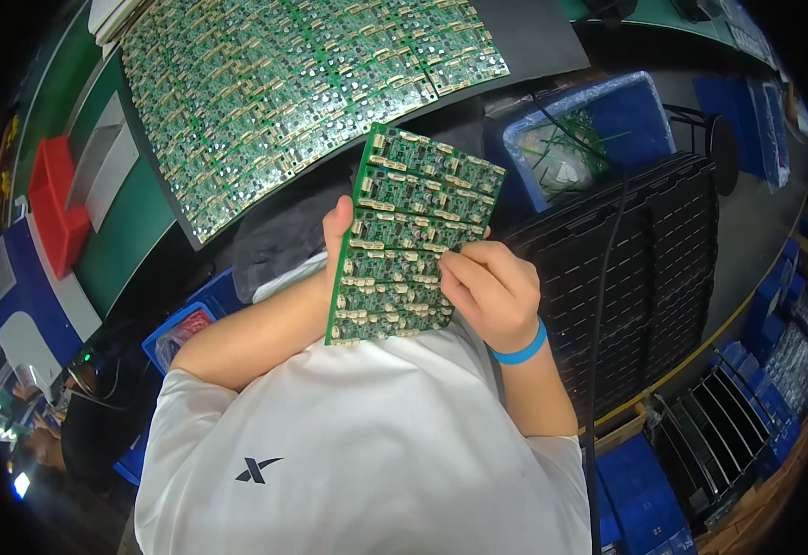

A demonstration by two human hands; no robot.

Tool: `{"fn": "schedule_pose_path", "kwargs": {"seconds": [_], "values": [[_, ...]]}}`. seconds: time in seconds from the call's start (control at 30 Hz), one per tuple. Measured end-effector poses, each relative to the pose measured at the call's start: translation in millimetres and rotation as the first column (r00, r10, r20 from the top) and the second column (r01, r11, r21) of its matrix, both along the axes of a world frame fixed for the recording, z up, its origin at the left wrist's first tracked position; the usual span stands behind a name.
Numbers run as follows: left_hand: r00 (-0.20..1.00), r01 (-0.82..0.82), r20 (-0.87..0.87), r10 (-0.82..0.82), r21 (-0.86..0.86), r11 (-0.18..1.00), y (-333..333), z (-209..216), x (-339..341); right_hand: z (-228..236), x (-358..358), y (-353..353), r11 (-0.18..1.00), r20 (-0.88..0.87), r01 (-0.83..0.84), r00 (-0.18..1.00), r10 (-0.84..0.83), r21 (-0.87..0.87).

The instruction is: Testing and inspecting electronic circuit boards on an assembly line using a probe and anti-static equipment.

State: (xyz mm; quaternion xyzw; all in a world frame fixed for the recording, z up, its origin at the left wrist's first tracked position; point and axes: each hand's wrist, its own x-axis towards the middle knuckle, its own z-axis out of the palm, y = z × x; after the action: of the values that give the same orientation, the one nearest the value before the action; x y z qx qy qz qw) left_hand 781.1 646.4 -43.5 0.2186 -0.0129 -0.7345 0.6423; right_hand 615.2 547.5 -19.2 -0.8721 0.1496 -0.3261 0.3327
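A green circuit board panel (404, 222), crowded with rows of small boards and pale connectors, is held up in front of my white shirt. My left hand (335, 236) grips it from the left edge; the thumb shows, while most of the fingers are hidden behind the panel. With a blue band at the wrist, my right hand (497, 289) is closed, its thumb and fingertips pinched together at a connector near the panel's right side. Whatever lies between those fingertips is too small to make out.
More circuit board panels (311, 79) cover a black mat (538, 37) on the green bench. A blue bin (522, 162) with green strips stands right of them, beside black slotted trays (631, 268). A red bin (52, 199) sits left. A black cable (600, 324) hangs on the right.
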Motion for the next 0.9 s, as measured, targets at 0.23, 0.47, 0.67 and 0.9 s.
{"fn": "schedule_pose_path", "kwargs": {"seconds": [0.23,0.47,0.67,0.9], "values": [[0.982,-0.093,-0.164,0.097,0.030,0.995,-3,-3,-6,-4,-1,8,0.996,-0.027,0.079,0.997,-0.078,0.041],[0.988,-0.052,-0.140,0.061,0.066,0.996,-4,-4,1,4,-9,-8,0.977,-0.021,0.100,0.995,-0.098,0.190],[0.968,-0.008,-0.251,0.019,0.044,0.999,-5,-1,-5,8,-20,-18,0.757,-0.170,0.546,0.836,-0.522,0.360],[0.940,-0.100,-0.336,0.063,-0.093,0.991,3,-14,-6,9,-7,-7,0.832,-0.186,0.120,0.982,-0.020,0.541]]}}
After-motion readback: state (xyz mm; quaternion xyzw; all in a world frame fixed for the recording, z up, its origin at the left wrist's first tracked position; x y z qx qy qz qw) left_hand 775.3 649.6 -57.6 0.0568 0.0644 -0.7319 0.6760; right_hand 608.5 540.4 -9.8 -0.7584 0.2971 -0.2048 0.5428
